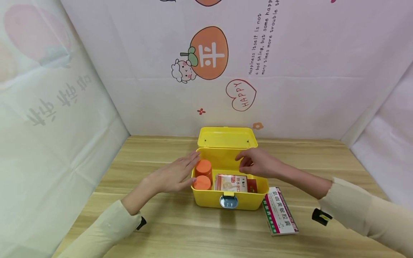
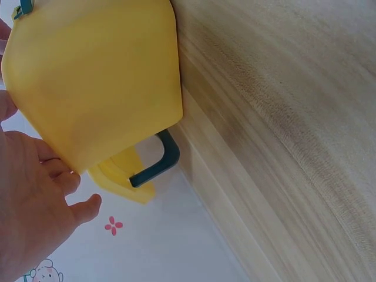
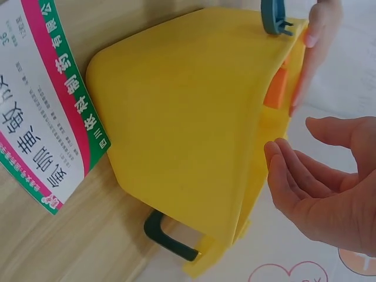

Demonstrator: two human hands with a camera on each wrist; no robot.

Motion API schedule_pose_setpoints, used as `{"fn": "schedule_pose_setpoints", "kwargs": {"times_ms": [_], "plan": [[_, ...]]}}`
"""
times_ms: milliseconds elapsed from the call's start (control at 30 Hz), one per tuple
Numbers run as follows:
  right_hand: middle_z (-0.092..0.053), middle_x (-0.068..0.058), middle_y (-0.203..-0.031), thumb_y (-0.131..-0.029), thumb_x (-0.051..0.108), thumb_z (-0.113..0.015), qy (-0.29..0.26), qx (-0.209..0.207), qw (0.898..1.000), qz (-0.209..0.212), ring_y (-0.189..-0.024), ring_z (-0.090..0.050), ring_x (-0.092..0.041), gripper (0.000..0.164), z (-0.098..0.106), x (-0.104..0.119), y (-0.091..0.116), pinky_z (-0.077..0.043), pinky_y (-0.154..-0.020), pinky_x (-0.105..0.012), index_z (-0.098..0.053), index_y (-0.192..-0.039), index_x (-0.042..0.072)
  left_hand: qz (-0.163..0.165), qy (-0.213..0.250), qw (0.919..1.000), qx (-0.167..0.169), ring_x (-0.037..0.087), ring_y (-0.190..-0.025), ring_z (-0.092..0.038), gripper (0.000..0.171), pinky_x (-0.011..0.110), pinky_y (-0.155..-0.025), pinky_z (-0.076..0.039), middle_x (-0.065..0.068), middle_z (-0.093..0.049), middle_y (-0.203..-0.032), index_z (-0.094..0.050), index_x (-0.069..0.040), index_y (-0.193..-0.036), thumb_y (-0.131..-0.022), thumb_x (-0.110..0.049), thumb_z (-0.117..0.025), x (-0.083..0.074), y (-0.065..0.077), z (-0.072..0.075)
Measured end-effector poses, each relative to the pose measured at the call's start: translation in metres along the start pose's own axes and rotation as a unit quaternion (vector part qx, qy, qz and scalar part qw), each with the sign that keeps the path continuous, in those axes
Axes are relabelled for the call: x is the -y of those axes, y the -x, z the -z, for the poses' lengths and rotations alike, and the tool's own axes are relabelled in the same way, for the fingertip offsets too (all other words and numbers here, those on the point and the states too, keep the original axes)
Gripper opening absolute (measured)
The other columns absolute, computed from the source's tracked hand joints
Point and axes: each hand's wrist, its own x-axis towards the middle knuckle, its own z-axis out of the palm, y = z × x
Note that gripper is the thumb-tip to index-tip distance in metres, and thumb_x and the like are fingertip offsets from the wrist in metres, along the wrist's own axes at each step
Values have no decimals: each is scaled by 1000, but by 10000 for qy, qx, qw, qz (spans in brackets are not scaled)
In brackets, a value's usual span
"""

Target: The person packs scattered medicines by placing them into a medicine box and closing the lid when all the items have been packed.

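A yellow storage box (image 1: 206, 199) stands on the table, its lid (image 1: 227, 137) swung back. Inside at the left are two orange-capped bottles (image 1: 203, 167); beside them lie a bandage box (image 1: 230, 182) and a red box (image 1: 252, 185). My left hand (image 1: 174, 175) rests on the box's left rim with its fingers extended. Over the right part of the opening hovers my right hand (image 1: 258, 163), fingers loosely bent and nothing between them. In the right wrist view a gap shows between that thumb and the fingertips (image 3: 275, 148).
A white, pink and green medicine box (image 1: 280, 212) lies on the wooden table (image 1: 180, 229), right of the yellow box. A dark green handle (image 2: 158, 167) hangs behind the yellow box. A printed cloth (image 1: 290, 107) hangs behind the table.
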Motion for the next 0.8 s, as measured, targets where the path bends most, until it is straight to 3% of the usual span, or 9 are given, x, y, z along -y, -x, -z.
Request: {"fn": "schedule_pose_setpoints", "kwargs": {"times_ms": [433, 800], "plan": [[-71, -2, -93, -91, 5, -69, -186, -364, 9991, -132, -86, -66, -14, 30, 8, 1, 31, -61, -82, -33, -65, -120, -2, -50, -41, 10000, -25, 24, -157, -8, 78, 44, -125, -23, 9, -1, -170, -9, -6, -160, -104, -58, -26, 1, 0, -1], [-71, -1, -96, -91, 8, -70, -308, -386, 9983, -306, -88, -66, -13, 29, 11, -4, 49, -61, -81, -30, -66, -118, -2, -46, -45, 10000, -13, 22, -157, -7, 79, 44, -125, -23, 8, -1, -170, -9, -6, -160, -104, -58, -26, -1, 1, 1]]}}
